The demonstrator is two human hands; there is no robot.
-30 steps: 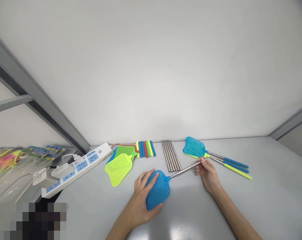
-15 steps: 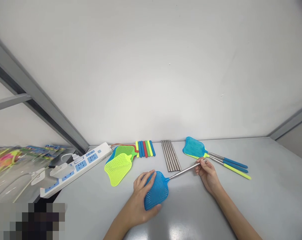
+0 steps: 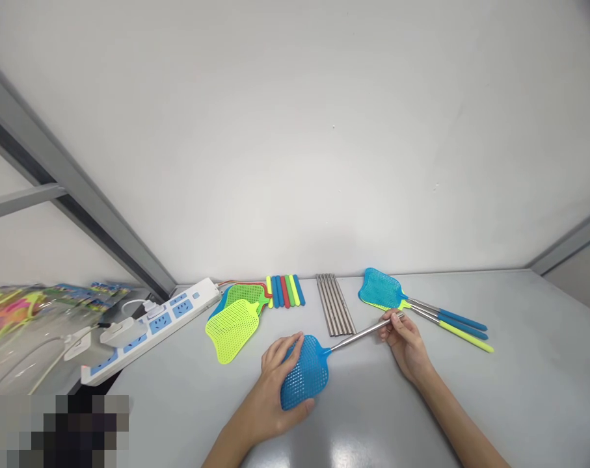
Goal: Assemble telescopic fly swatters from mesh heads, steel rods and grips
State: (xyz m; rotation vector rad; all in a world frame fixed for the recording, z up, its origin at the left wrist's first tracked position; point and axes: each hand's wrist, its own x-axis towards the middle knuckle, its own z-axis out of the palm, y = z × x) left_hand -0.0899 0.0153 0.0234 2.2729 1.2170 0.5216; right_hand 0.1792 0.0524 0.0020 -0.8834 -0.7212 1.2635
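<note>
My left hand (image 3: 275,396) grips a blue fly swatter head (image 3: 307,374), fingers over its left edge and thumb along the lower side. A metal rod (image 3: 360,335) sticks out of the head's neck toward the right. At the rod's far end, my right hand (image 3: 406,341) pinches the bare tip between thumb and fingers. Just behind the rod lie several loose metal rods (image 3: 334,304) side by side. Beyond my right hand rest several fly swatters with handles, the top one with a blue head (image 3: 382,288), their grips blue (image 3: 463,320) and yellow (image 3: 465,336).
Left of centre lies a pile of loose swatter heads, a yellow one (image 3: 232,331) on top and a green one (image 3: 248,296) below. Several coloured grip sleeves (image 3: 285,291) are lined up by the wall. A white power strip (image 3: 153,331) with plugs and plastic-bagged goods (image 3: 36,325) occupy the left.
Both hands keep their hold on the blue head and rod, with hardly any movement. The whole view has shifted very slightly.
</note>
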